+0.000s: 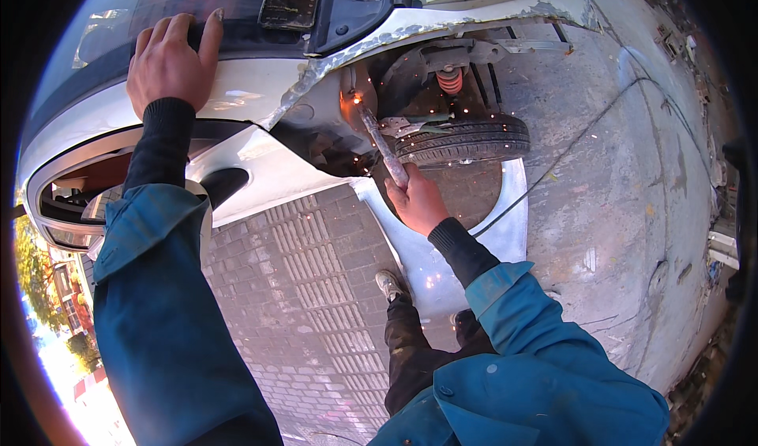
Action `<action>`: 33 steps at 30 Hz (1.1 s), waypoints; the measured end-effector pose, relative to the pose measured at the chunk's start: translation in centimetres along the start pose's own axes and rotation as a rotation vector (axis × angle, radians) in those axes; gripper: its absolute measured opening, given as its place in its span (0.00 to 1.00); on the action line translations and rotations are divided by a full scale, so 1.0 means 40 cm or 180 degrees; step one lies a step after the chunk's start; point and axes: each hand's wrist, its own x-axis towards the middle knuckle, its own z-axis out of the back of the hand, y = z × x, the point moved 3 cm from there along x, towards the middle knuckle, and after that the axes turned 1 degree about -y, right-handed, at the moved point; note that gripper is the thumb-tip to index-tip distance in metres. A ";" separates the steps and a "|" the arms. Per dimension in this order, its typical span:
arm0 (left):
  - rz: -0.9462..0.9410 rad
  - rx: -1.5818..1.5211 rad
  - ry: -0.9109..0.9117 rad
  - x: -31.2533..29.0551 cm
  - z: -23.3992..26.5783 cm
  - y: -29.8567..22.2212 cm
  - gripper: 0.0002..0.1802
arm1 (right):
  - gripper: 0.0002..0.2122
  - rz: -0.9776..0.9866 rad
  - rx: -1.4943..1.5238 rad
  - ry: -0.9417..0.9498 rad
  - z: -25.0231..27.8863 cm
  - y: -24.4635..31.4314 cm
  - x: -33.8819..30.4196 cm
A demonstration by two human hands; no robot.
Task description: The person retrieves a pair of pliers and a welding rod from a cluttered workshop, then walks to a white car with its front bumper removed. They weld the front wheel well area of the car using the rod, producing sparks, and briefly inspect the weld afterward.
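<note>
My left hand [172,65] rests with fingers apart on the white car [253,91], by the lower edge of its dark windscreen [229,8]. My right hand [417,200] is wrapped round a long-handled welding tool [384,146]. The tool's far end meets the grey inner body panel [312,118] in the opened front wheel area. A bright orange glow [357,99] sits at that end, and sparks scatter around it. Beside the tool are a tyre [466,140] and a red coil spring [449,80].
A white fender panel [442,288] with a wheel-arch cutout stands or lies by my feet. A dark cable [564,150] runs across the concrete toward my right hand. A phone-like dark device [290,1] lies by the windscreen base. The door mirror [225,185] juts out below my left forearm.
</note>
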 end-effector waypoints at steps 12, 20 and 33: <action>0.0013 -0.0044 0.0087 0.002 0.007 -0.003 0.31 | 0.14 0.0018 0.0012 -0.0017 -0.002 -0.003 0.000; -0.0017 -0.0046 0.0058 0.004 0.007 -0.002 0.31 | 0.14 0.0037 -0.0039 0.0005 0.004 -0.002 0.000; 0.0028 0.0033 0.0051 0.001 0.003 -0.003 0.31 | 0.15 0.0008 -0.0035 0.0052 0.003 -0.005 0.002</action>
